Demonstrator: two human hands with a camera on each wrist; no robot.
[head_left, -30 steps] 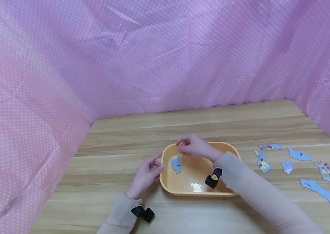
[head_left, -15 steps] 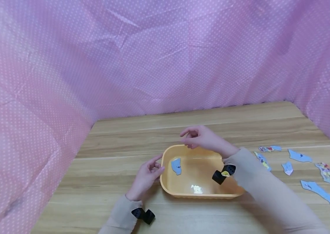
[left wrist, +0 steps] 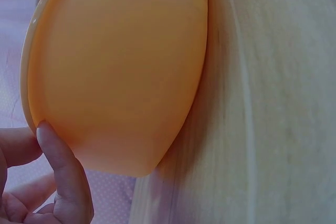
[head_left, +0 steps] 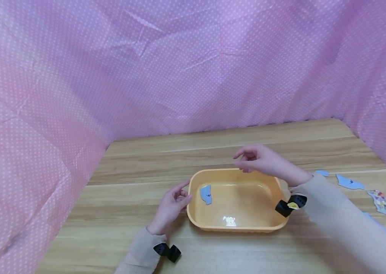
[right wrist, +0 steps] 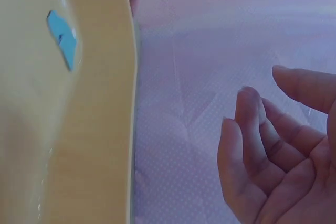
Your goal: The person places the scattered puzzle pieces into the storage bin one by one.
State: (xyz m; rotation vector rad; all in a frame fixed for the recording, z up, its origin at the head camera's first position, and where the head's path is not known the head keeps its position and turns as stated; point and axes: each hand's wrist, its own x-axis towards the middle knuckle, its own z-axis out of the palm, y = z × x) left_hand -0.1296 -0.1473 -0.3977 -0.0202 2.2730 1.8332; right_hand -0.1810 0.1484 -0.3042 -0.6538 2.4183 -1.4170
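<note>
My left hand (head_left: 169,207) holds the left end of the orange plastic basin (head_left: 234,229), thumb and forefinger right at its rim. In the left wrist view, the thumb and a finger meet at the lip of the basin (left wrist: 121,66). Inside the basin, toward its left end, lies one blue cut-out piece (head_left: 206,194) with a small dark mark. Over the far rim hovers my right hand (head_left: 264,161), its fingers loosely bent and nothing between them. The right wrist view shows this hand (right wrist: 286,150) beside the basin wall (right wrist: 100,129), thumb apart from the fingers.
More cut-out pieces lie on the wooden table (head_left: 145,171) at the right: a blue one (head_left: 350,182), a multicoloured one (head_left: 380,201), and others partly or wholly behind the right sleeve (head_left: 343,217). A pink dotted curtain (head_left: 186,68) borders the table's back and sides.
My right hand has come up out of the basin and moved rightward over its far rim, its arm now covering several pieces. My left hand and the blue piece in the basin stay put.
</note>
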